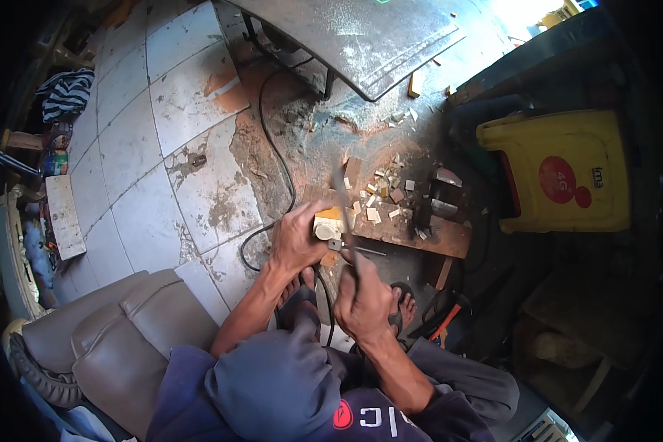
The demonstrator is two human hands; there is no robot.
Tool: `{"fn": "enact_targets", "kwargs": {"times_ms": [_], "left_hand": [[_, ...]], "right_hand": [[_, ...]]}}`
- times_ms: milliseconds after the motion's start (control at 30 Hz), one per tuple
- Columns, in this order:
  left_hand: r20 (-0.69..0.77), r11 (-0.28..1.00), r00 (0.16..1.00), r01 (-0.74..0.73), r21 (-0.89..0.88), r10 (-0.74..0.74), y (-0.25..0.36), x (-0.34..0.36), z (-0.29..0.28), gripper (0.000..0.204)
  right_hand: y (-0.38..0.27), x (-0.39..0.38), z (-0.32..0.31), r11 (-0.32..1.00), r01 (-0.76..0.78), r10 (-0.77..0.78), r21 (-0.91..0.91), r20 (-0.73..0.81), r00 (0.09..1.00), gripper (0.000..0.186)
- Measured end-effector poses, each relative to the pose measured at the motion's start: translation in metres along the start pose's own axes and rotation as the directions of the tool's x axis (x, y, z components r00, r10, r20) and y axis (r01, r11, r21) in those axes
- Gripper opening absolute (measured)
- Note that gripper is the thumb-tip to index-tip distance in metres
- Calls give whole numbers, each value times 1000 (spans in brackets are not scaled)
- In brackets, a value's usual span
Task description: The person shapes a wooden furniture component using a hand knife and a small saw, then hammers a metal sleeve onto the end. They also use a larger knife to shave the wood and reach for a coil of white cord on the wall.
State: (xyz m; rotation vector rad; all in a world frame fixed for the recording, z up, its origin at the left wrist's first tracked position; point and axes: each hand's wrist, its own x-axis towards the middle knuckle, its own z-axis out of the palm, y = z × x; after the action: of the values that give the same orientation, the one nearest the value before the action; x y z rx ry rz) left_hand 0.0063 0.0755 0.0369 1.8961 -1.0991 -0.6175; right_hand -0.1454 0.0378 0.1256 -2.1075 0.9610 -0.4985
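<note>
My left hand [296, 237] is closed around a small pale wooden block [327, 228] with a yellowish upper face, holding it at the near left end of a low wooden bench [438, 237]. Against the block's near side sits a small square metal piece [336, 244], and a thin rod [368, 251] points right from beside it. In my right hand [364, 296] is a long thin tool [342, 193], pointing away from me and passing just right of the block. Motion blurs its far part, so its exact kind is unclear.
Several wood offcuts [373, 215] lie scattered on the bench, beside a dark metal object [443, 193]. A black cable [274, 140] winds over the tiled floor at left. A dusty table [361, 44] stands ahead, a yellow plastic seat [611, 169] at right, a padded armchair [136, 335] behind left.
</note>
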Motion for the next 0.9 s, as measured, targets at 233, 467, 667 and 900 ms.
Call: {"fn": "enact_targets", "kwargs": {"times_ms": [233,467,667,900], "left_hand": [[19,998,1000,-5,-70,7,2,-3,-9,41],[42,1000,999,-16,22,15,1,2,-10,43],[13,997,997,-72,-20,72,3,4,-8,43],[8,998,998,-55,-11,55,0,2,-8,45]], "right_hand": [[-9,-5,-14,985,71,-56,156,-97,994,24],[5,2,-3,998,-39,44,-46,114,993,16],[8,4,-1,994,-57,72,-96,161,984,21],[9,-6,2,999,-23,23,22,27,999,18]]}}
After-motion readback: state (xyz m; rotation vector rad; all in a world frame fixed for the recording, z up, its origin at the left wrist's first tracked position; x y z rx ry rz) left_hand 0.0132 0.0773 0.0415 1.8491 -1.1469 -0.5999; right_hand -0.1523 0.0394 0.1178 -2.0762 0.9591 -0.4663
